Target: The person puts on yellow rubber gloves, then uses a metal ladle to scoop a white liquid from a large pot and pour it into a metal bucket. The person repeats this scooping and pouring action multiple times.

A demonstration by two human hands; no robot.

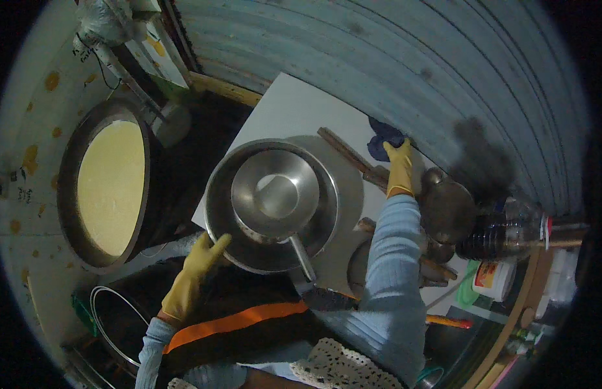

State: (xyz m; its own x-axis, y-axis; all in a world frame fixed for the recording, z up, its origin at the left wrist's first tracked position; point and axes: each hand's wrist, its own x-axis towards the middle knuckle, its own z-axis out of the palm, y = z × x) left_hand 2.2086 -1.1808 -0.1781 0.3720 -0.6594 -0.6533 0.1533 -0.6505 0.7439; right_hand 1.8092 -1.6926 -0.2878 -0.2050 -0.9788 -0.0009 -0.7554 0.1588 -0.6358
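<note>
In a yellow rubber glove, my left hand point(191, 277) is at the near left rim of a wide metal basin point(223, 204), its thumb over the inside and its fingers on the outer side. A smaller shiny metal pan point(275, 192) with a long metal handle point(302, 257) sits inside the basin. My right hand point(400, 163), gloved the same way, reaches to the far side of the white tabletop point(281, 109). It grips a bunched dark blue cloth point(384, 138) close to the corrugated wall. A brown wooden handle point(347, 150) lies just left of that hand.
A large deep pot point(70, 194) of pale yellow liquid point(113, 189) stands at left. Right of my right arm are a round dark metal pan point(449, 211), a plastic bottle point(512, 233) of dark liquid and a white tub point(494, 281). Corrugated metal wall point(378, 58) bounds the far side.
</note>
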